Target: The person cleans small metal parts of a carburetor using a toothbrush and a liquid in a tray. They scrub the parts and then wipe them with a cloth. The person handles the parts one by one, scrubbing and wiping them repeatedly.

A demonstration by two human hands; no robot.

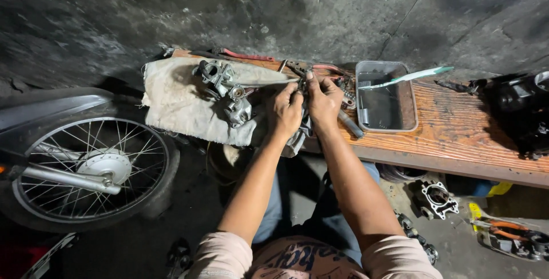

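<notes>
My left hand [286, 110] and my right hand [323, 100] are pressed together over a wooden plank bench [457, 136], both pinching a small grey metal part [302, 84] with a dark rag hanging below it. The part is mostly hidden by my fingers. Just left of my hands, a grey metal carburetor [226, 90] lies on a dirty white cloth [183, 102]. A thin rod runs from the carburetor toward my fingers.
A rectangular metal tray [386, 122] of dark liquid holds a white-green toothbrush [409, 77]. A motorcycle wheel [86, 167] stands at left. A dark engine block [523, 113] sits at right. An engine cover [437, 199] and pliers [506, 233] lie on the floor.
</notes>
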